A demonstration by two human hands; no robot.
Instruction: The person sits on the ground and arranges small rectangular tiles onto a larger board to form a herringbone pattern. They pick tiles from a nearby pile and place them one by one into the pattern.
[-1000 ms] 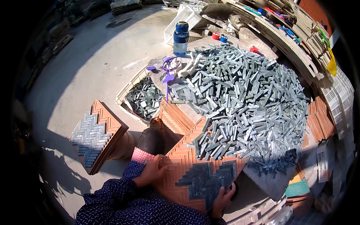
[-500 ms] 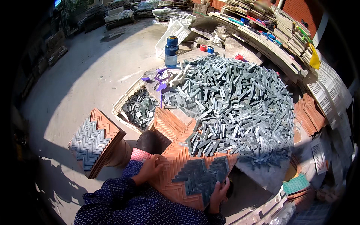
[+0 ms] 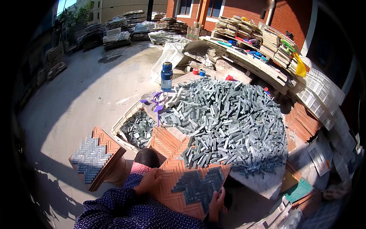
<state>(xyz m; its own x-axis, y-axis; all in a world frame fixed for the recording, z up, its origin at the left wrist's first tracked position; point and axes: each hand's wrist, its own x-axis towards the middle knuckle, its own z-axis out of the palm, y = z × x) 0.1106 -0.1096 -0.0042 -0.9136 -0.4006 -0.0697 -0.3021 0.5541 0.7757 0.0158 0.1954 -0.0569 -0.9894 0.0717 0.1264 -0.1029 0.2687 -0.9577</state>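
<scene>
An orange herringbone-grooved mould board (image 3: 167, 192) lies tilted in front of me, its far end against the heap of strips. Dark grey stone strips (image 3: 200, 187) fill the right middle of its grooves in a zigzag block; the orange grooves around them are bare. My left hand (image 3: 148, 181) is closed on the board's left edge, thumb on top. At the lower right edge my right hand (image 3: 216, 201) grips the same board, fingers partly hidden beneath it. Just beyond the board spreads a large heap of loose grey stone strips (image 3: 232, 118).
To the left stands a stack of similar boards (image 3: 93, 156), the top one partly filled. A crate (image 3: 124, 118) of dark pieces, a blue bottle (image 3: 166, 76) and a purple cord (image 3: 158, 100) lie beyond. More orange boards (image 3: 303, 120) and white crates (image 3: 320, 95) line the right side.
The view has tilted upward, so more of the brick building shows and the heap sits lower. Both hands keep their hold on the board, with the strips in the same pattern.
</scene>
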